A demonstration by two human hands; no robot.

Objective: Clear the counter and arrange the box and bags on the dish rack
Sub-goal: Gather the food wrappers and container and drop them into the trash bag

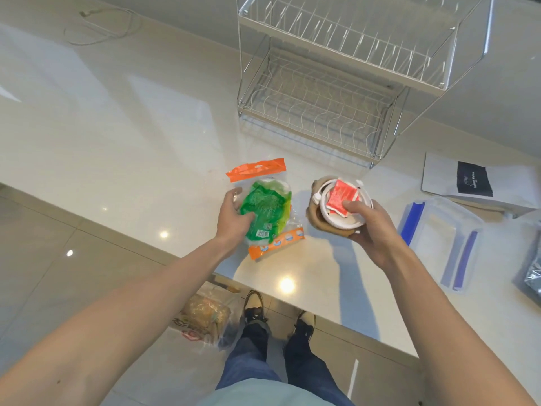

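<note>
A clear bag with green contents and orange ends lies near the counter's front edge. My left hand grips its left side. My right hand holds a round white and tan container just above the counter, with my thumb pressing a red packet on top of it. The two-tier wire dish rack stands behind, with nothing on either tier. A clear plastic box with blue clips lies at the right, and a white bag with a dark label lies behind it.
A white cable lies at the counter's far left. A dark bag shows at the right edge. On the floor below the counter edge sits a bagged loaf, next to my shoes.
</note>
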